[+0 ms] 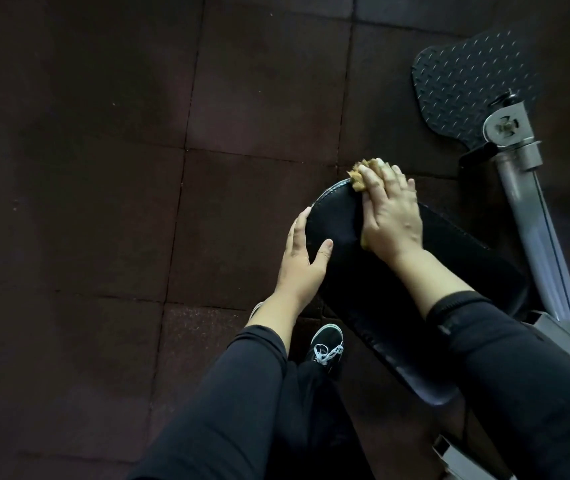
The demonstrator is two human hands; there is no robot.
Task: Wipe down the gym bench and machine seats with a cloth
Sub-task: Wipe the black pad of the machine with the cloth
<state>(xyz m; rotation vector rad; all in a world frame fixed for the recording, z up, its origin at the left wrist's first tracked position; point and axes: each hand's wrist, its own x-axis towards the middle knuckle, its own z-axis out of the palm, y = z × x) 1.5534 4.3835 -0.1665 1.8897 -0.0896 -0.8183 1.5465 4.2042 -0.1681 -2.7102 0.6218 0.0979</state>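
pretty dim overall, floor (103, 168) nearly black with faint tile seams, hands brightest thing in shot, soft sheen on black seat pad (339, 220), metal post (533, 216) catches some light, wide-angle bend at edges, slightly soft focus

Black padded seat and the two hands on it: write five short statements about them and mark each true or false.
1. The right hand presses a yellowish cloth flat onto the black padded seat. True.
2. The left hand holds the cloth. False: it rests on the seat's left edge, holding nothing.
3. The cloth lies near the seat's far, rounded end. True.
4. The cloth is bright blue. False: it is yellowish tan.
5. A black shoe with white laces stands on the floor beside the seat. True.
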